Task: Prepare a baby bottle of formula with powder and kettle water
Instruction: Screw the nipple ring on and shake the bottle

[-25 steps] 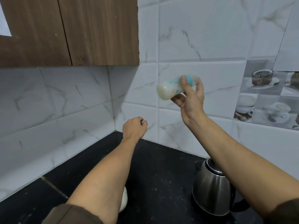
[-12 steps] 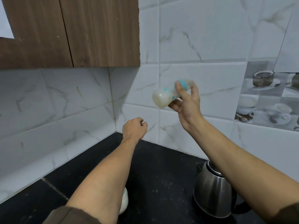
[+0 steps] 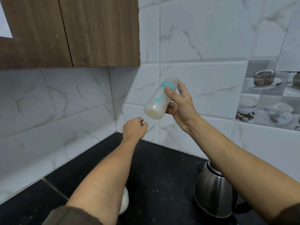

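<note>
My right hand (image 3: 180, 104) grips a clear baby bottle (image 3: 158, 101) with a blue collar and small printed marks, raised in front of the tiled wall. The bottle is tilted, base down-left and top up-right, with milky white liquid in its lower part. My left hand (image 3: 134, 128) hovers below and left of the bottle, fingers curled into a loose fist with nothing in it. A steel kettle (image 3: 212, 195) stands on the black counter under my right forearm. A white container (image 3: 124, 202) shows partly behind my left forearm.
Black counter (image 3: 162, 176) meets white marble-look wall tiles in a corner. A brown wooden wall cabinet (image 3: 73, 31) hangs at upper left. Picture tiles of coffee cups (image 3: 269, 96) sit on the right wall.
The bottle has swung from nearly level to base-down tilt and dropped slightly, as my right hand shakes it. My left hand has stayed put.
</note>
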`<state>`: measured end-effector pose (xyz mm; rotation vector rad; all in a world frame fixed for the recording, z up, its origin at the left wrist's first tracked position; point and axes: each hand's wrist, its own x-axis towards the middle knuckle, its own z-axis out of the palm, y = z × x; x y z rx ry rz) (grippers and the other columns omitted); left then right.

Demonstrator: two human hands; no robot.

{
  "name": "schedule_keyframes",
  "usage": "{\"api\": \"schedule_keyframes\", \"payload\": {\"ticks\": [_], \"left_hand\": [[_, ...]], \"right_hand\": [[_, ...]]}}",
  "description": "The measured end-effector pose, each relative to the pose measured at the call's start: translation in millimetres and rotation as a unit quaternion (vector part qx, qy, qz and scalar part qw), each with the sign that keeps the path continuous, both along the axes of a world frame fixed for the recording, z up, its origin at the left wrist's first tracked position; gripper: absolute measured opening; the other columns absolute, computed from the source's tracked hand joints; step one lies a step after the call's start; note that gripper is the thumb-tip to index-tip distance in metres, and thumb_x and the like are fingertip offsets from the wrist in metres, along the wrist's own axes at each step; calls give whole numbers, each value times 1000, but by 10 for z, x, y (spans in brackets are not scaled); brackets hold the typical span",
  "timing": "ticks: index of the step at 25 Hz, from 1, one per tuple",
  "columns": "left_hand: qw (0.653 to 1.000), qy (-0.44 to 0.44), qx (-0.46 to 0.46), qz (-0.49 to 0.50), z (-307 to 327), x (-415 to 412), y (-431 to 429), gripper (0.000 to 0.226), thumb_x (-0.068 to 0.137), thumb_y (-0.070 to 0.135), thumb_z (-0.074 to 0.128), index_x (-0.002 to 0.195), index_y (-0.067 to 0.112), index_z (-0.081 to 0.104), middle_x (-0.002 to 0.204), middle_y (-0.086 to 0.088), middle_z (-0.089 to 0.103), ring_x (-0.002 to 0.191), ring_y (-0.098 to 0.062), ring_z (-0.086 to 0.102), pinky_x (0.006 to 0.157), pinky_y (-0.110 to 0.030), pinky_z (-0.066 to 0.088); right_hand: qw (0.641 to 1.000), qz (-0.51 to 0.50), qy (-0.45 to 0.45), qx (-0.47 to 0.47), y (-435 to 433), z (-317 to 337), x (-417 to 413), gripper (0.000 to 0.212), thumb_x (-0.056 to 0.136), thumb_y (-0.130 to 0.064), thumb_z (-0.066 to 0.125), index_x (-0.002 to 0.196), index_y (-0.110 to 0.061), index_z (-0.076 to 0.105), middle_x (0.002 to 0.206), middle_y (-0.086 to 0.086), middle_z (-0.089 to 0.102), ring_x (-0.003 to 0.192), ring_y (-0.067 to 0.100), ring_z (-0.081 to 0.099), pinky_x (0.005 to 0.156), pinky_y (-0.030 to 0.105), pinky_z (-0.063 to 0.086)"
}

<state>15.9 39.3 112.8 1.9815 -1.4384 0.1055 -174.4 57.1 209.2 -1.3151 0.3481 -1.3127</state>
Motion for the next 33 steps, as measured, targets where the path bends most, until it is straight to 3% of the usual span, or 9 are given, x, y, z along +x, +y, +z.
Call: {"api": "schedule_keyframes", "payload": {"ticks": [2, 7, 12, 17, 19, 23, 26, 28, 33], "left_hand": [[1000, 0, 3, 8, 36, -43, 28, 31, 102, 30, 54, 116, 10, 73, 96, -4, 73, 89, -28, 62, 77, -33, 48], [1000, -5, -2, 1, 7, -8, 8, 36, 102, 31, 50, 128, 16, 71, 115, 2, 77, 105, -26, 68, 85, -34, 51], [1000, -14, 20, 4, 21, -53, 10, 14, 98, 22, 56, 100, 13, 66, 84, 2, 65, 86, -29, 59, 77, -33, 48], [1000, -5, -1, -3, -3, -7, -12, 36, 102, 30, 51, 127, 15, 71, 115, 3, 77, 106, -26, 68, 89, -35, 52], [1000, -9, 2, -1, -13, 18, -31, 37, 102, 31, 51, 128, 15, 71, 114, 3, 77, 106, -26, 68, 89, -35, 52], [1000, -16, 10, 4, -4, -27, 0, 32, 102, 30, 52, 117, 10, 73, 84, 6, 69, 90, -28, 62, 78, -33, 47], [1000, -15, 1, -6, -22, 12, -15, 37, 102, 32, 51, 128, 15, 71, 113, 2, 77, 105, -26, 68, 88, -35, 52], [1000, -13, -1, 0, -15, 34, -5, 37, 102, 31, 50, 129, 16, 70, 116, 2, 77, 106, -26, 68, 89, -36, 53], [1000, -22, 1, 3, -13, 32, -11, 35, 102, 32, 51, 125, 15, 72, 111, -1, 77, 101, -27, 68, 85, -35, 51]], "right_hand": [[998, 23, 44, -47, 51, -40, -11, 64, 89, -25, 77, 146, -25, 48, 105, 8, 71, 79, 22, 73, 62, 33, 59], [978, -56, -175, 101, -173, 66, -38, 66, 93, -32, 77, 148, -15, 45, 127, 13, 64, 89, 27, 78, 75, 40, 62], [995, 59, 65, -43, 23, -140, -65, 66, 86, -34, 77, 145, -27, 49, 116, 16, 71, 96, 33, 73, 72, 41, 61], [977, -34, -176, 116, -186, 35, -40, 64, 91, -38, 76, 143, -12, 50, 125, 13, 63, 89, 25, 77, 74, 38, 61], [987, -13, -131, 89, -148, 62, -52, 60, 90, -38, 75, 140, -13, 52, 121, 12, 64, 91, 27, 75, 74, 39, 61], [996, 61, 33, -61, 36, -19, -54, 55, 92, -28, 73, 143, -26, 51, 115, 11, 71, 96, 32, 72, 70, 39, 60], [991, -23, -116, 59, -77, 75, -41, 62, 93, -32, 75, 146, -16, 47, 122, 10, 66, 88, 28, 75, 71, 39, 61], [980, -36, -169, 101, -153, 88, -52, 65, 93, -33, 76, 147, -14, 46, 126, 13, 63, 90, 27, 76, 75, 40, 61], [997, 39, 36, -50, 1, -49, -111, 63, 87, -32, 77, 144, -25, 51, 114, 22, 70, 91, 32, 73, 65, 36, 59]]}}
